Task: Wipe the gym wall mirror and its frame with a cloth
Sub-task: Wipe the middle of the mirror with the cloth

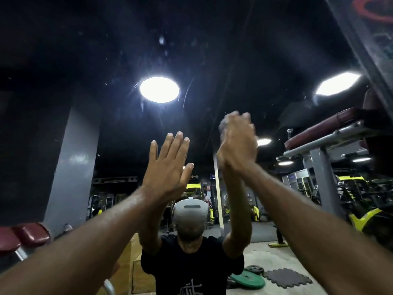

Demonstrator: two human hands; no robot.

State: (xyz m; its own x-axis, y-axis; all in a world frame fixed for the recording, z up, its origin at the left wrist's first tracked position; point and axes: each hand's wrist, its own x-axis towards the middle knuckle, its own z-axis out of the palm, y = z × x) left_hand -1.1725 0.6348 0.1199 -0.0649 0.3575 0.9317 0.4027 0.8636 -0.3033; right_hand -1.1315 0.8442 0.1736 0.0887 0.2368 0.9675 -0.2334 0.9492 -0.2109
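From the head view, the person is standing close against the wall mirror (191, 50), both arms raised to the glass. The left hand (168, 167) is lying flat, its fingers (176, 143) spread open and holding nothing. The right hand (238, 143) is pressing higher up, blurred; something pale shows at its fingertips, but I cannot tell whether it is gripping the cloth. The frame (361, 45) is running down the mirror's right edge.

Two hands (168, 167), one mirror (85, 50)
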